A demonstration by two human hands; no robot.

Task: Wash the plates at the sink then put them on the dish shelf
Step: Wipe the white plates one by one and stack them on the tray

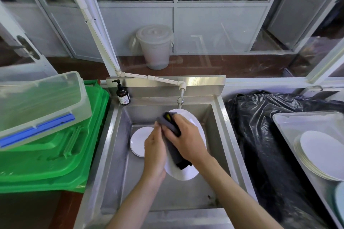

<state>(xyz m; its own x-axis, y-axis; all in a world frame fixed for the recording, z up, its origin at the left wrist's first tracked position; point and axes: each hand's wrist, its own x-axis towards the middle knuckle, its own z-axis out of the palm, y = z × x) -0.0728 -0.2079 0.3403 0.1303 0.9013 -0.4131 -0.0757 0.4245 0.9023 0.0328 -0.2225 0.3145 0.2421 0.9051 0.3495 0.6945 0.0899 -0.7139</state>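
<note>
Sink [104, 163] filled the centre of the frame, tap [180, 99] above it. At right, a tray [284, 126] held a stack of plates [320, 154]. Mid-frame, the left hand [155, 154] gripped a white plate [186, 173] by its edge; the right hand [188, 139] pressed a grey cloth [172, 143] on it. About 2 plates [139, 141] waited in the basin, so washing looked underway and shelving not yet begun.

Two hands [155, 151], one cloth [172, 136], one soap bottle [123, 95], one bucket [155, 46].
</note>
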